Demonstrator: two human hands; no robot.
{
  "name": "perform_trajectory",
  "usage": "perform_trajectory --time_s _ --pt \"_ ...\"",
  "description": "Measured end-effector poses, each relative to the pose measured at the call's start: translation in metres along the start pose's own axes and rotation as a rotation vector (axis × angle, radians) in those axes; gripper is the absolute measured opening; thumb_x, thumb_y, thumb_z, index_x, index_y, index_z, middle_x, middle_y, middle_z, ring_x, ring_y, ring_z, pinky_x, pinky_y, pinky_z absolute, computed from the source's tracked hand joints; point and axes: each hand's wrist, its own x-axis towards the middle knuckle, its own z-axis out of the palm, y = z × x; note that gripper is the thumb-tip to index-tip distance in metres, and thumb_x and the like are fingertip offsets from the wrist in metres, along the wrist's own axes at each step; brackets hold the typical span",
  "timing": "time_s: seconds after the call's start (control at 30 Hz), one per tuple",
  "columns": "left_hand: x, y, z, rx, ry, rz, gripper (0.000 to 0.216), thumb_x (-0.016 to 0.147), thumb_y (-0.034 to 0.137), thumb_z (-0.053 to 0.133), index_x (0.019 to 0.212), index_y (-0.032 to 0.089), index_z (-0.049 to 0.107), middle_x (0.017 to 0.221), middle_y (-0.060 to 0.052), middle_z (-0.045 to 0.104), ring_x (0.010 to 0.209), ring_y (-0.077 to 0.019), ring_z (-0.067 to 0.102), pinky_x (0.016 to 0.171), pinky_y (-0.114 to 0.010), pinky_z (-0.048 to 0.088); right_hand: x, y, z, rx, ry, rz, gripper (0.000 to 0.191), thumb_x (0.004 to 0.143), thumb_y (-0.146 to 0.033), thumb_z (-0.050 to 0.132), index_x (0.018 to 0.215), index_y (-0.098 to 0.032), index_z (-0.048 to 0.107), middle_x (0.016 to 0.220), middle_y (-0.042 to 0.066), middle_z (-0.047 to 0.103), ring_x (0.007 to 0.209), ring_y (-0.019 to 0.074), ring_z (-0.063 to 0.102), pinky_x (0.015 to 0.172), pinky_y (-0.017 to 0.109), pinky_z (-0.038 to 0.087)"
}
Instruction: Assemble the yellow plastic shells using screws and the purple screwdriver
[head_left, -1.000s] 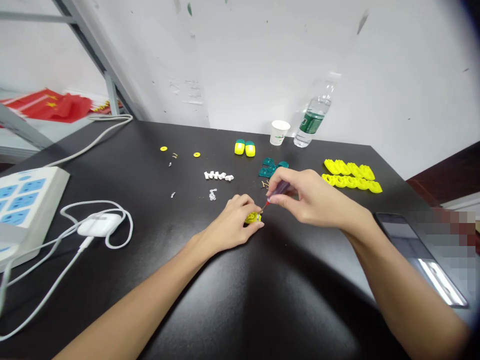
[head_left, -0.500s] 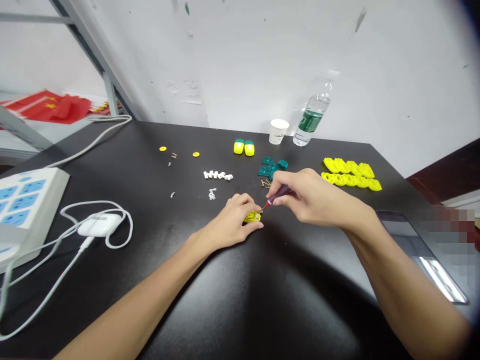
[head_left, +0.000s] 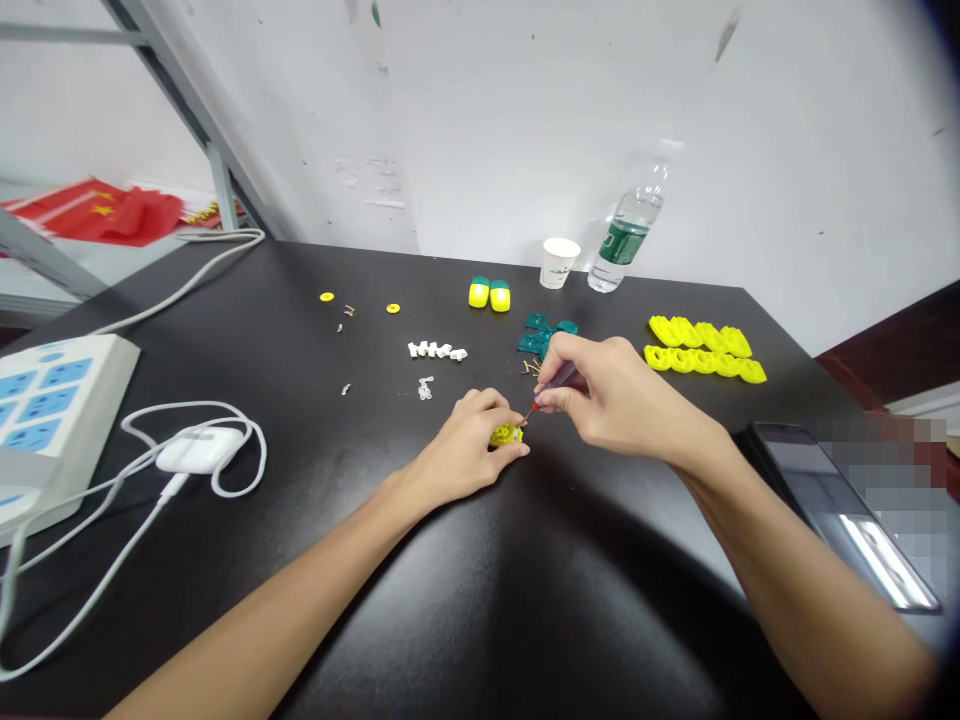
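Observation:
On the black table, my left hand [head_left: 476, 445] is closed around a small yellow plastic piece [head_left: 505, 435], pinning it between fingers and thumb. My right hand [head_left: 607, 395] grips a screwdriver [head_left: 561, 378] with a dark purple handle and red collar. Its thin shaft slants down to the left, the tip at the yellow piece beside my left fingertips; exact contact is too small to tell. Just beyond my right hand lie dark green shells [head_left: 536, 342] and several brass-coloured bits [head_left: 531, 367]. White blocks [head_left: 437, 350] and small clear-white parts [head_left: 426, 388] lie beyond my left hand.
Two rows of yellow shells [head_left: 705, 362] lie at right, above a phone [head_left: 847, 515]. A paper cup [head_left: 559, 264], a water bottle [head_left: 624, 240] and two green-yellow cases [head_left: 489, 294] stand at the back. A power strip [head_left: 67, 420] and white cables [head_left: 127, 480] occupy the left.
My right hand has shifted slightly left and its wrist has turned a little, with the screwdriver still in it. The left hand and yellow piece look unmoved on the table.

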Motion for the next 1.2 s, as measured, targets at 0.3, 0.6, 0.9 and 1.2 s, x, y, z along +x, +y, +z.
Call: perform_trajectory --time_s 0.3,0.6,0.9,1.2 --pt "-0.002 -0.002 -0.001 0.079 0.053 -0.002 0.038 0.086 0.039 0.071 0.117 0.018 0.064 0.107 -0.006 0.063 0.100 -0.0238 0.057 0.091 -0.039 0.048 0.002 0.010 -0.005 0.216 -0.042 0.078 0.005 0.086 -0.023 0.064 0.089 -0.021 0.060 0.082 0.001 0.071 0.076 0.0175 0.069 0.069 0.029 0.053" --pt "0.000 0.000 -0.014 0.115 0.055 -0.256 0.055 0.078 0.046 0.077 0.122 0.014 0.065 0.105 -0.009 0.059 0.094 -0.0253 0.062 0.087 -0.041 0.051 0.002 0.009 0.003 0.220 -0.034 -0.034 0.011 0.090 -0.023 0.061 0.095 -0.021 0.071 0.090 0.001 0.074 0.079 0.0157 0.069 0.071 0.029 0.053" --pt "-0.005 -0.002 -0.023 -0.043 0.079 -0.263 0.034 0.083 0.026 0.065 0.117 0.019 0.066 0.115 -0.009 0.069 0.109 -0.0286 0.064 0.100 -0.045 0.046 0.001 0.004 0.006 0.268 0.027 -0.059 0.016 0.086 -0.017 0.064 0.102 -0.020 0.066 0.101 0.001 0.074 0.092 0.0157 0.071 0.086 0.030 0.057" --pt "0.002 -0.010 -0.021 -0.728 0.015 -0.522 0.021 0.085 0.030 0.063 0.102 0.017 0.058 0.057 0.000 0.062 0.048 -0.0169 0.062 0.049 -0.029 0.053 -0.004 -0.012 -0.003 -0.015 0.099 -0.204 0.017 0.087 -0.015 0.060 0.098 -0.021 0.072 0.096 0.002 0.076 0.084 0.0165 0.070 0.077 0.028 0.052"
